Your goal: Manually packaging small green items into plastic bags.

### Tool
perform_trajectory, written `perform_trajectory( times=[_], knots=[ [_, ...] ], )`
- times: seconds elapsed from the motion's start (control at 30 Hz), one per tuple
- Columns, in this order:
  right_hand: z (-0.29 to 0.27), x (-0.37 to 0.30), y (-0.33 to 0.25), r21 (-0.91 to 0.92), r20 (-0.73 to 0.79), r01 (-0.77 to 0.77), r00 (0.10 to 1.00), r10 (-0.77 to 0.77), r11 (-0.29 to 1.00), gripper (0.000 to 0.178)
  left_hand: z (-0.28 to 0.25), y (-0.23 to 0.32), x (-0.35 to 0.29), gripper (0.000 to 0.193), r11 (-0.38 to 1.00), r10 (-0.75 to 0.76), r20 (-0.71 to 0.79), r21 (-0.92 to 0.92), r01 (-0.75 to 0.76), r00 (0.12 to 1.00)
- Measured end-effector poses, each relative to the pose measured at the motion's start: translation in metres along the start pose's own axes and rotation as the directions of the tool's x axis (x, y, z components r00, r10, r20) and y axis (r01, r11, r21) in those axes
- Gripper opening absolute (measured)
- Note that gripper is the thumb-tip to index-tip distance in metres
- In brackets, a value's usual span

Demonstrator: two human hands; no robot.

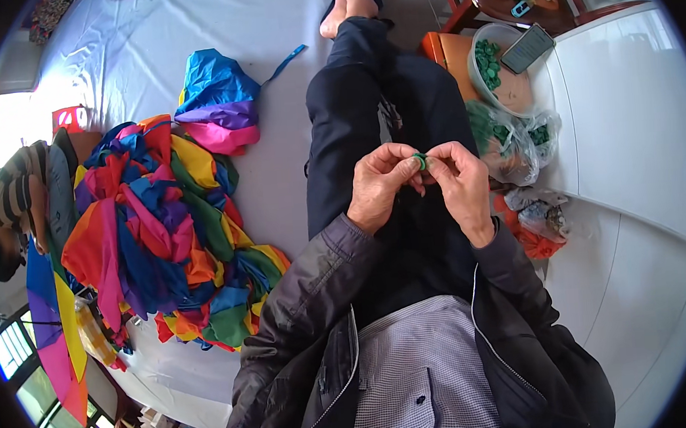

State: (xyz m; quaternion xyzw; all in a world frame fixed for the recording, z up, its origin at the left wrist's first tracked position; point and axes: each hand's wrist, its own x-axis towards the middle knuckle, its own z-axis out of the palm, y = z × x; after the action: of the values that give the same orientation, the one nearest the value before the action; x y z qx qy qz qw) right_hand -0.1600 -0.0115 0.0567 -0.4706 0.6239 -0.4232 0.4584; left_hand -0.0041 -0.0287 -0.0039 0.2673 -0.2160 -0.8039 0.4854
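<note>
Above my lap, my left hand (377,186) and my right hand (463,188) meet with thumbs and fingertips pinched on one small round green piece (421,161). It looks like a little ring or cap, partly hidden by the fingertips. To the right of my legs stands a translucent bowl (519,94) with many similar green pieces (488,65) in it. A phone (528,48) rests on the bowl's edge. Just below the bowl, clear plastic bags (506,151) hold more green pieces.
A big heap of rainbow-coloured fabric (161,227) covers the floor on my left. A person in a striped top (19,189) sits beyond it. An orange box (452,67) and a wooden chair (488,13) stand at the right, near a white cabinet (630,106).
</note>
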Motion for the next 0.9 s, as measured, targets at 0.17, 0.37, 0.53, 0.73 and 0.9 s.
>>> perform_trajectory(
  times=[0.17, 0.37, 0.53, 0.73, 0.9],
  knots=[
    [0.005, -0.002, -0.005, 0.094, 0.029, -0.055, 0.998, 0.052, 0.994, 0.009, -0.005, 0.003, -0.005, 0.01, 1.0, -0.016, 0.002, -0.012, 0.016, 1.0],
    [-0.002, -0.001, -0.013, 0.097, 0.143, -0.122, 0.984, 0.108, 0.988, 0.008, -0.005, 0.008, -0.008, 0.011, 0.991, -0.091, 0.019, -0.094, 0.093, 0.996],
    [-0.01, 0.005, -0.022, 0.288, 0.313, -0.346, 0.915, 0.254, 0.893, 0.011, -0.008, 0.014, -0.008, 0.013, 0.953, -0.199, 0.109, -0.212, 0.218, 0.974],
    [-0.01, 0.003, -0.016, 0.285, 0.319, -0.358, 0.91, 0.264, 0.889, 0.011, -0.007, 0.015, -0.009, 0.014, 0.94, -0.226, 0.141, -0.229, 0.253, 0.964],
    [-0.006, 0.0, -0.015, 0.299, 0.297, -0.318, 0.927, 0.229, 0.9, 0.01, -0.008, 0.013, -0.009, 0.015, 0.948, -0.21, 0.123, -0.219, 0.233, 0.97]
  ],
)
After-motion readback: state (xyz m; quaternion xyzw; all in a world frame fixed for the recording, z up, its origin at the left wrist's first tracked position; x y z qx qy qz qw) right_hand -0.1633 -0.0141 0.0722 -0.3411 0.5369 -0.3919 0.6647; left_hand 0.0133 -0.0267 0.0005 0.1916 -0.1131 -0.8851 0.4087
